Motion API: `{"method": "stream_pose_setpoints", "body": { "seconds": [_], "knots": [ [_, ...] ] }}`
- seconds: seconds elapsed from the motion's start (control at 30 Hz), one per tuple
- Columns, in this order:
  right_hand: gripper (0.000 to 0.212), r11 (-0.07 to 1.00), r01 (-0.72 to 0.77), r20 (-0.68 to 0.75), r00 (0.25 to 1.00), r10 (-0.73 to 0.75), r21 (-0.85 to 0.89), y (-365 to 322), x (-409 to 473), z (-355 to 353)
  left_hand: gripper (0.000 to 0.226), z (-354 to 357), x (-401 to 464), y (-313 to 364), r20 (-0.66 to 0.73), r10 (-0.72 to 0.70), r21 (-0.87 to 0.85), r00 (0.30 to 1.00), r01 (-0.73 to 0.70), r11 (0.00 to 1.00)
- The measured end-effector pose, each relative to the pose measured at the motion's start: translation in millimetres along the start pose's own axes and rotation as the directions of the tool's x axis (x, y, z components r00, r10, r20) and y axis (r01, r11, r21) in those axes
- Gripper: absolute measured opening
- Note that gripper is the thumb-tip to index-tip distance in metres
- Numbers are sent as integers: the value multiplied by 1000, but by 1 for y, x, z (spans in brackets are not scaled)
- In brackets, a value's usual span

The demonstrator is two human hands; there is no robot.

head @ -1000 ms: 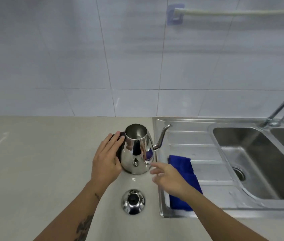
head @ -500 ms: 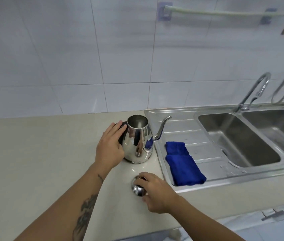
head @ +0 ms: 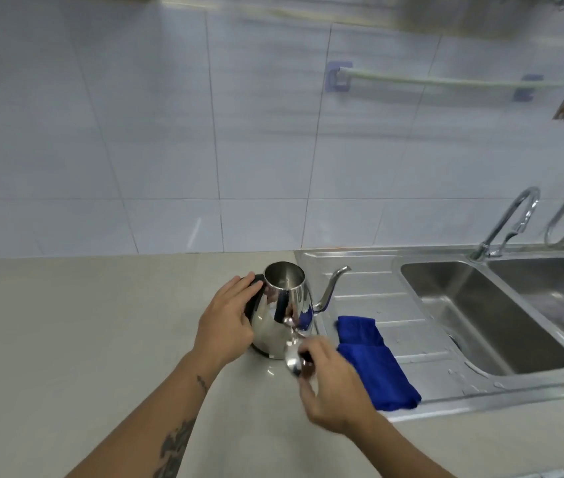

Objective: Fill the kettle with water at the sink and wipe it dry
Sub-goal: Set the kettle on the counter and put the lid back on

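At the worktop's [head: 67, 322] right edge, beside the sink [head: 480, 401], stands the open kettle [head: 282, 315]; left hand [head: 227, 322] grips its handle, right hand [head: 332, 384] pinches the lid [head: 293, 360], tilted, fingers clamped. Cloth [head: 373, 363] lies on the drainboard.
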State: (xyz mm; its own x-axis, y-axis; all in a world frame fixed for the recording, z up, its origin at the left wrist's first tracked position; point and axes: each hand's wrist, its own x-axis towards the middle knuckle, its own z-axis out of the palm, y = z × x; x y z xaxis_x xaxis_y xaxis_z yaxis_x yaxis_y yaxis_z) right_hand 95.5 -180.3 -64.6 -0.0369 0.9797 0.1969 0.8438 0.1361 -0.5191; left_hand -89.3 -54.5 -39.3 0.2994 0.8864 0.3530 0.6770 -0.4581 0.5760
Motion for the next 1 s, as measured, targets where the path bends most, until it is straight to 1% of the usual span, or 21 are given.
{"method": "stream_pose_setpoints", "body": {
  "seconds": [0.03,0.1,0.17,0.2,0.3,0.43,0.5,0.67,0.83,1.0],
  "knots": [
    [30,999,17,-74,997,-15,29,-4,9,-11,72,0,0,0,-7,-3,4,1000,3,1000],
    [36,996,52,-207,978,-35,77,-11,35,-32,73,0,0,1,-18,-9,12,1000,9,1000],
    [42,993,89,-289,955,-62,79,-20,64,-49,74,0,-1,1,-24,-8,11,1000,8,1000],
    [44,993,107,-307,948,-84,58,-23,78,-55,74,0,-1,0,-27,-8,9,1000,8,1000],
    [48,994,111,-263,958,-112,-19,-30,110,-62,74,0,0,-1,-30,0,10,1000,1,1000],
    [48,992,56,-130,989,-70,-109,-31,130,-55,73,-2,2,-2,-36,2,4,999,-2,1000],
    [48,991,56,-96,993,-67,-120,-30,133,-50,73,-1,2,-3,-43,9,5,999,-8,1000],
    [47,995,42,-67,997,-48,-85,-28,135,-49,68,3,2,-5,-79,61,37,995,-58,998],
    [44,999,19,-65,998,-21,-40,-28,133,-47,49,11,13,-5,-185,80,4,979,-81,997],
    [41,999,34,-104,994,-37,-29,-27,129,-42,32,19,23,-6,-252,29,-81,967,-51,995]
  ]
}}
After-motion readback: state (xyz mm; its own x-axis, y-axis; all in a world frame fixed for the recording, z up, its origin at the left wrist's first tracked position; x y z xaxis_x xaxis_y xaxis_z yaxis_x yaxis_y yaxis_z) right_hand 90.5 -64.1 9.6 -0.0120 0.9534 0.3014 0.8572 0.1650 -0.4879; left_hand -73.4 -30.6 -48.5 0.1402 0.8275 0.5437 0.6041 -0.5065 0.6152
